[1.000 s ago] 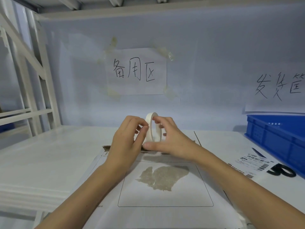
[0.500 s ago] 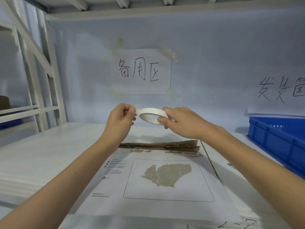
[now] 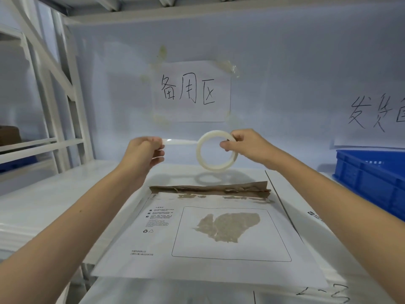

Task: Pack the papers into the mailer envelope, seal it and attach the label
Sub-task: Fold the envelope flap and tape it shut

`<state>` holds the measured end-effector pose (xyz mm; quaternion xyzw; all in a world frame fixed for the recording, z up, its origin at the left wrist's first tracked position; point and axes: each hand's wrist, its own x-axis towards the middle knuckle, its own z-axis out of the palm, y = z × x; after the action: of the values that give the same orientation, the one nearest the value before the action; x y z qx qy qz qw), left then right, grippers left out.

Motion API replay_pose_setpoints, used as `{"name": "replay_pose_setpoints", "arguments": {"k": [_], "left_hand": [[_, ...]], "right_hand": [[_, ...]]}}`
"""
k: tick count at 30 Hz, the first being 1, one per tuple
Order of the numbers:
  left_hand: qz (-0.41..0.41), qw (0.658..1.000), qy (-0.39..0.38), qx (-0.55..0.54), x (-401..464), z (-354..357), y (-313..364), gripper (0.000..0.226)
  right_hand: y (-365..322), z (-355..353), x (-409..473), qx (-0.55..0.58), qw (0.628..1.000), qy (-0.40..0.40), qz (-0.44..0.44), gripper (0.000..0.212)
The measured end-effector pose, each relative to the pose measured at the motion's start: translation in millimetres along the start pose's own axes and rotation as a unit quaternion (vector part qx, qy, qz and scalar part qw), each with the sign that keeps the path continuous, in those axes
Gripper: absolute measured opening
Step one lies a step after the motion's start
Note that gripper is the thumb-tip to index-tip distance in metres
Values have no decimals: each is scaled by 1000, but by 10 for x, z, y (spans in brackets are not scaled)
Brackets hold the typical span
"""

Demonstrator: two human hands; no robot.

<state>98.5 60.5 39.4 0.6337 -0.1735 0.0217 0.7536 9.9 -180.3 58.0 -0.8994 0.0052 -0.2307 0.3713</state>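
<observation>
Envelope [image 3: 219,233]: white mailer, flat on the white table [image 3: 54,200], directly below both hands. Printed frame on its face with a torn brownish patch inside. The far edge carries a brown, ragged flap [image 3: 210,189], folded over but lifting at the right corner; it looks unsealed. Whether the papers are inside cannot be told.

Tape roll [image 3: 217,151]: pale ring, held in the air above the flap, apart from the envelope.

Right hand [image 3: 247,148]: fingers and thumb pinch the roll's right rim.

Left hand [image 3: 144,152]: fingers curled, pinching the free end of a tape strip [image 3: 182,141] that runs taut from the roll.

Step in hand, by judgement: sealing; a length of tape is drawn out, not yet applied.

Next move calls for: enough strip to span the flap, kept taut and untwisted, lowered across the flap edge, pressed flat, then cut or torn.

Surroundings: blue crate [image 3: 372,178] at right; two handwritten sheets on the wall, one [image 3: 192,91] at centre, one [image 3: 377,115] at right; white shelf frame [image 3: 43,84] at left. No label is visible.
</observation>
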Motion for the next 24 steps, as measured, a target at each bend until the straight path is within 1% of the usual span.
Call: {"name": "replay_pose_setpoints", "arguments": {"k": [3, 5, 8, 10, 13, 15, 18, 21, 22, 24], "left_hand": [[-53, 998, -12, 22, 32, -13, -213, 14], [-73, 996, -22, 51, 49, -21, -347, 14], [-77, 985, -43, 150, 69, -46, -503, 10], [-79, 975, -61, 200, 69, -79, -570, 10], [-96, 964, -92, 231, 69, -168, -614, 9], [-85, 952, -97, 278, 85, -242, -615, 12], [-62, 938, -94, 328, 94, -359, -609, 11], [-61, 930, -111, 345, 59, -463, -614, 13], [-63, 929, -112, 347, 48, -493, -615, 13], [-64, 933, -106, 337, 37, -549, -608, 11]], "right_hand": [[156, 123, 14, 62, 997, -44, 23, 25], [285, 201, -7, 59, 997, -50, 27, 22], [486, 287, -60, 6, 998, -54, 13, 21], [560, 336, -98, -4, 998, -67, -1, 22], [536, 379, -135, 17, 996, -83, -30, 19], [482, 413, -160, 62, 992, -96, -47, 19], [408, 474, -207, 114, 987, -108, -23, 28], [376, 520, -229, 147, 982, -117, 32, 53], [386, 535, -228, 153, 979, -123, 48, 57], [424, 575, -235, 161, 974, -140, 70, 56]]}}
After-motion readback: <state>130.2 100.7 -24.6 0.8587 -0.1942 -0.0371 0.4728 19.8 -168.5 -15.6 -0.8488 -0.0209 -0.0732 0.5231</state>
